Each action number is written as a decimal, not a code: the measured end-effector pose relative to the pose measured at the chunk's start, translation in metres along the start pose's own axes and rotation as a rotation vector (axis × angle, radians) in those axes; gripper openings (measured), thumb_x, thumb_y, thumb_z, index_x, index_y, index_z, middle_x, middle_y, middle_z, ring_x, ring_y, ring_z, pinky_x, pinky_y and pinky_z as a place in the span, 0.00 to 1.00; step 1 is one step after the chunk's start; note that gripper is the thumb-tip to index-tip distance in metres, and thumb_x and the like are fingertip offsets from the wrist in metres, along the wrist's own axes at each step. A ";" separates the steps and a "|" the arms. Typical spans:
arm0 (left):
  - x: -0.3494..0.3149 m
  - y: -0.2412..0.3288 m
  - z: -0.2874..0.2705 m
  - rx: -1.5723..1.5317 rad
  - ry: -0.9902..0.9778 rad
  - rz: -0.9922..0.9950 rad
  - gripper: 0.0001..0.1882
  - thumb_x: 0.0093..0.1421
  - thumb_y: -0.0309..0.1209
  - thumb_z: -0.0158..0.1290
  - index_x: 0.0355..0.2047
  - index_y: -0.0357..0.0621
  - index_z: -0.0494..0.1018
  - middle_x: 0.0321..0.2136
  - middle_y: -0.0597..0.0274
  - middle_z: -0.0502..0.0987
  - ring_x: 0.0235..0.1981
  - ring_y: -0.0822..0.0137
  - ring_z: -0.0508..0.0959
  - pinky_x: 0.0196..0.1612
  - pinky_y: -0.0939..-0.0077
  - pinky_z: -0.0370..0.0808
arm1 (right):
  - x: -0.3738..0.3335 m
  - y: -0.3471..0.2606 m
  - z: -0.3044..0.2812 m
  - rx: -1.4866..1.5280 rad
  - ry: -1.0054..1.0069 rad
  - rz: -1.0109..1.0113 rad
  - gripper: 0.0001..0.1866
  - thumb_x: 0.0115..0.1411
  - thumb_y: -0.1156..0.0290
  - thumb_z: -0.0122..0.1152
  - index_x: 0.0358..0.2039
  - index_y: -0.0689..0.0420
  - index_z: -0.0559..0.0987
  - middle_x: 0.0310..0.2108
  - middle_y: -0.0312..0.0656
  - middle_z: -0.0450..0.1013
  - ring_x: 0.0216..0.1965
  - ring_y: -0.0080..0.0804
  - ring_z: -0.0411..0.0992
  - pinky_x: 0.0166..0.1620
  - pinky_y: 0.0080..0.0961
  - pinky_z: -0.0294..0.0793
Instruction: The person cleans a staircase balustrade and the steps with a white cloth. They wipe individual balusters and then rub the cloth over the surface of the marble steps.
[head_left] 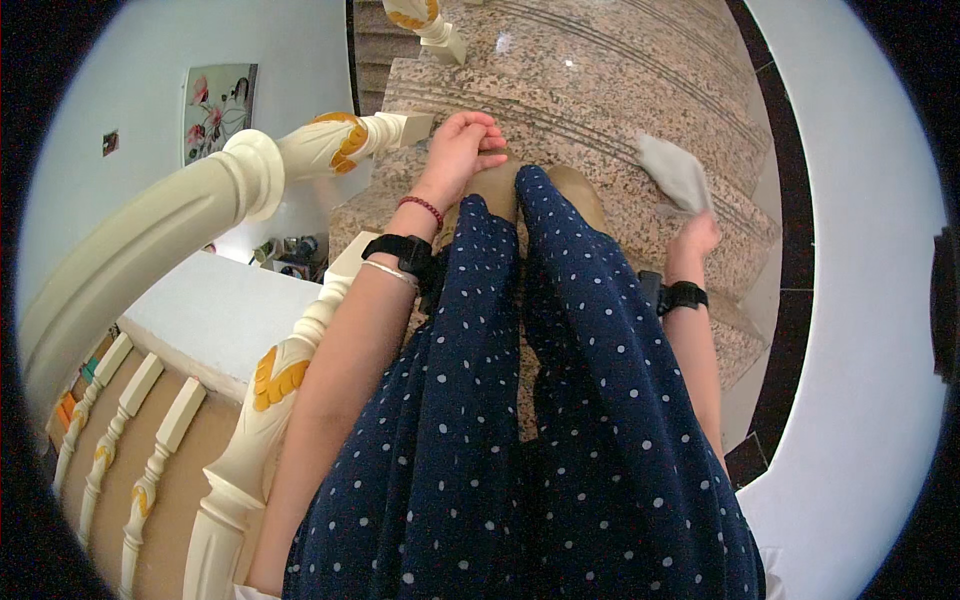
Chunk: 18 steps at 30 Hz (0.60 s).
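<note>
On stone stairs (620, 60) | right hand (693, 238): closed on pale cloth (677, 172) | left hand (452, 158): empty, half-curled | advisable: cloth gathered firmly

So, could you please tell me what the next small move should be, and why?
Perhaps bring the left hand to the loose end of the pale cloth: the right hand grips it at one end only, while the left looks empty.

Navy garment (480, 400) with white dots, black wrist straps (396, 250), dark red beaded bracelet (424, 209), pale bangle (388, 271).
</note>
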<state>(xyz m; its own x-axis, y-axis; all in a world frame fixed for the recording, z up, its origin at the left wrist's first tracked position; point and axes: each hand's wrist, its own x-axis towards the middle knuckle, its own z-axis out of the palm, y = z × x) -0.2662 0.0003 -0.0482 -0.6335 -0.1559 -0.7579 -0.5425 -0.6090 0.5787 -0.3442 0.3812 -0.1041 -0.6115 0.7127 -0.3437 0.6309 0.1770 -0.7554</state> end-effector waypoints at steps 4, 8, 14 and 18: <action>-0.002 0.000 -0.005 -0.004 0.000 0.000 0.06 0.63 0.27 0.42 0.39 0.43 0.67 0.33 0.63 0.72 0.35 0.71 0.75 0.36 0.73 0.77 | 0.007 -0.029 -0.019 0.128 0.285 -0.137 0.31 0.56 0.72 0.48 0.60 0.66 0.55 0.50 0.57 0.65 0.45 0.46 0.69 0.47 0.40 0.68; -0.004 0.002 -0.006 -0.003 0.009 -0.001 0.06 0.63 0.27 0.42 0.39 0.43 0.67 0.33 0.63 0.72 0.35 0.71 0.75 0.36 0.73 0.77 | -0.018 -0.071 -0.018 0.018 0.323 -0.237 0.35 0.56 0.73 0.48 0.61 0.68 0.48 0.57 0.62 0.56 0.57 0.55 0.59 0.57 0.40 0.60; -0.003 0.003 -0.003 0.000 -0.001 0.000 0.06 0.63 0.27 0.42 0.40 0.42 0.67 0.33 0.63 0.72 0.35 0.70 0.74 0.36 0.73 0.77 | -0.030 -0.049 0.037 -0.223 -0.048 -0.384 0.33 0.56 0.70 0.51 0.59 0.71 0.53 0.55 0.65 0.58 0.58 0.53 0.58 0.60 0.36 0.54; -0.002 0.002 0.002 0.011 -0.004 -0.014 0.07 0.63 0.27 0.42 0.40 0.42 0.66 0.33 0.63 0.71 0.35 0.70 0.74 0.36 0.73 0.77 | -0.093 -0.042 0.086 -0.226 -0.798 -0.136 0.25 0.57 0.63 0.53 0.50 0.67 0.69 0.48 0.53 0.69 0.52 0.41 0.66 0.55 0.30 0.61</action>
<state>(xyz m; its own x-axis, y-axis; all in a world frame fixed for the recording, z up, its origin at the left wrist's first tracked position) -0.2673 0.0009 -0.0448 -0.6279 -0.1439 -0.7649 -0.5575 -0.6027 0.5710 -0.3550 0.2492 -0.0884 -0.7896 -0.0040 -0.6135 0.5558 0.4188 -0.7181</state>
